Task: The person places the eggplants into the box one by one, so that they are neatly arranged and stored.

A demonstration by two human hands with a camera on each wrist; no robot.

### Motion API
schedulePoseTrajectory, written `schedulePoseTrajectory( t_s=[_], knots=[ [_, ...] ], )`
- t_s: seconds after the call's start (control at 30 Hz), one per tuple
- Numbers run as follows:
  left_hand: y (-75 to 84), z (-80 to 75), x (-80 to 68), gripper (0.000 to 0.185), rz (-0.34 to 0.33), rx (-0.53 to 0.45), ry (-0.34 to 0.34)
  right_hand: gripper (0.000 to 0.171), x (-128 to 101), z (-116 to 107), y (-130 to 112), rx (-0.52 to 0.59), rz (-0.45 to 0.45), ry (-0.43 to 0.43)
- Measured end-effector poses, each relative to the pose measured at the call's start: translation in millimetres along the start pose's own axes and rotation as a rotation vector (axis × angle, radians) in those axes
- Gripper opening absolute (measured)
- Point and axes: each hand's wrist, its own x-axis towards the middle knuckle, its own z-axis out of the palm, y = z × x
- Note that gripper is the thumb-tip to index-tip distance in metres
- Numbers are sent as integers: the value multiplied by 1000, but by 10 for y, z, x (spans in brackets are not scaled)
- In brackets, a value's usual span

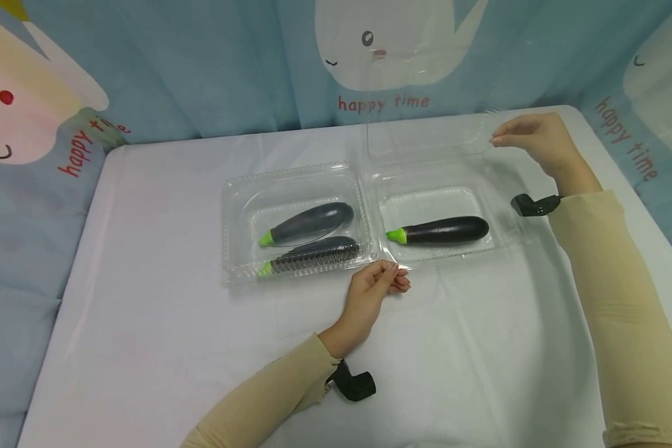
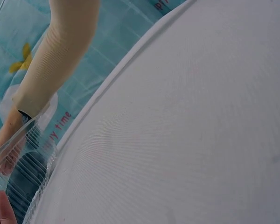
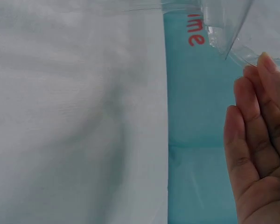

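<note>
R hand (image 1: 529, 142) fingers straight, touching clear lid (image 1: 425, 134); L hand (image 1: 372, 289) pinches tray edge (image 1: 394, 264), fingertips partly hidden.

Open clear clamshell box (image 1: 504, 233) (lid raised) holds one dark eggplant (image 1: 445, 231).
</note>
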Motion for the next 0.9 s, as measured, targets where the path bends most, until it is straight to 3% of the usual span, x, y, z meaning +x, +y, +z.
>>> schedulePoseTrajectory(
  t_s=[0.17,0.47,0.73,0.9],
  knots=[
    [-14,-10,1,25,-3,-1,-4,19,-42,5,14,-34,32,15],
    [-19,-13,0,26,-2,-8,-11,11,-88,10,79,66,-46,54],
    [-16,-1,12,24,-15,-17,10,12,-148,-24,111,42,-81,35],
    [-29,-10,11,24,-9,-20,3,16,-197,-54,132,23,-37,-6]
  ],
)
